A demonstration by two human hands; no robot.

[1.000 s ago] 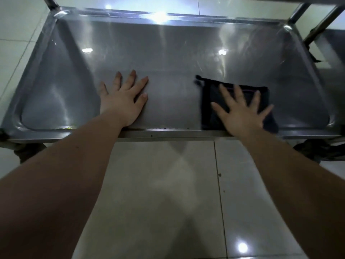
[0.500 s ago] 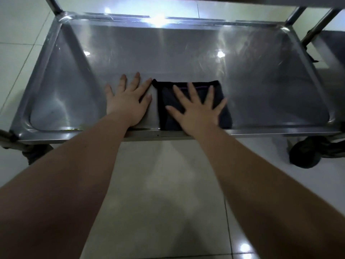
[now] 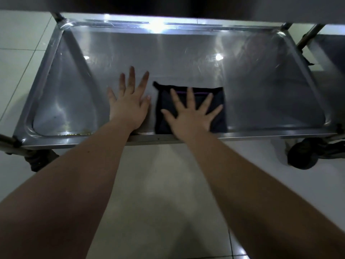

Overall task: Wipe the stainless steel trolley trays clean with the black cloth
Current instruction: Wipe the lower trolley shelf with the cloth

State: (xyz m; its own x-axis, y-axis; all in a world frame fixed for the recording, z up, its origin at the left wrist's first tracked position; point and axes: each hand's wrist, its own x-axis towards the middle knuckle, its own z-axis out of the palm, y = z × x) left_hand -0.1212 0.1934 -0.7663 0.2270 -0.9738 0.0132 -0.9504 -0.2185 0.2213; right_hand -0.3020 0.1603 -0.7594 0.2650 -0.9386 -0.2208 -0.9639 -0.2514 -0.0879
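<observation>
A stainless steel trolley tray (image 3: pixel 186 58) spans the upper half of the head view. A folded black cloth (image 3: pixel 219 101) with a thin purple seam lies near the tray's front rim, just right of the middle. My right hand (image 3: pixel 192 116) presses flat on the cloth with fingers spread. My left hand (image 3: pixel 129 105) rests flat on the bare steel just left of the cloth, fingers straight and spread. A narrow strip of steel separates the two hands.
An upper shelf edge (image 3: pixel 168 6) overhangs the far side. A trolley wheel (image 3: pixel 302 156) stands at the front right and another wheel (image 3: pixel 37 161) at the front left. White floor tiles (image 3: pixel 158 202) lie below. Small crumbs (image 3: pixel 74 133) sit in the tray's front left corner.
My right hand slid the cloth leftwards from the tray's right part to beside my left hand, then stayed about there. My left hand kept its place.
</observation>
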